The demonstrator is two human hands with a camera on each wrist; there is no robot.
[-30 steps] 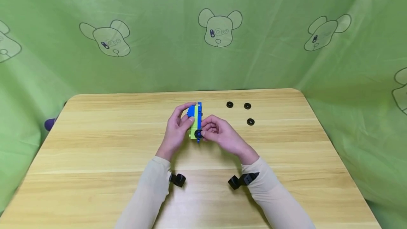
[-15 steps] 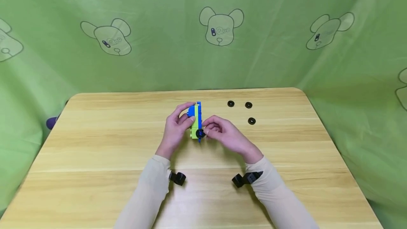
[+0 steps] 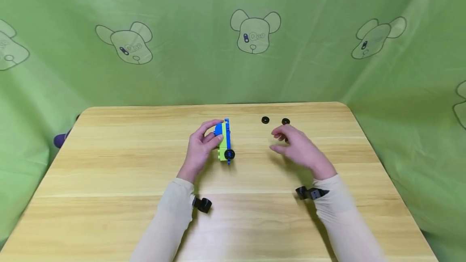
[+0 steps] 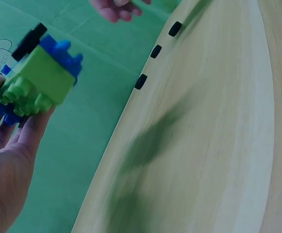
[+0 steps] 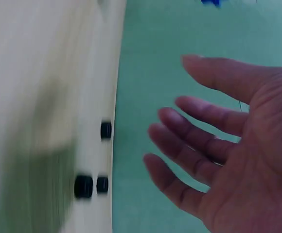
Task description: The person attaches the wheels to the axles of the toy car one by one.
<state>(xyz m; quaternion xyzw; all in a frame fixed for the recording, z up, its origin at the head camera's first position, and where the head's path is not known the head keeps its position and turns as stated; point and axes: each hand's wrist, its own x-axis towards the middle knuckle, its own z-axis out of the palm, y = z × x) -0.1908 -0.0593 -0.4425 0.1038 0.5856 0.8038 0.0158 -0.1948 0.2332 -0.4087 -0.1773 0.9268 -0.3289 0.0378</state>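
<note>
In the head view my left hand (image 3: 199, 144) grips a toy car of blue and lime-green building blocks (image 3: 223, 142), thumb on one side and fingers round the other. The left wrist view shows its green studded block (image 4: 46, 77) clear of the table. One black wheel (image 3: 229, 154) is fitted on the car's near right side. My right hand (image 3: 299, 148) holds nothing, its fingers apart and relaxed, in the air right of the car. It partly covers one loose black tyre in the head view; the right wrist view shows that tyre (image 5: 83, 186) whole.
Two more black tyres, a left one (image 3: 265, 120) and a right one (image 3: 285, 121), lie near the back edge of the wooden table (image 3: 127, 165). A green curtain with mouse-head drawings (image 3: 182, 51) hangs behind. Something purple (image 3: 59, 140) shows beyond the left edge.
My right hand has left the wheel on the car and moved right, toward the loose tyres, its fingers spreading. The wheel stays on the car. My left hand keeps its hold.
</note>
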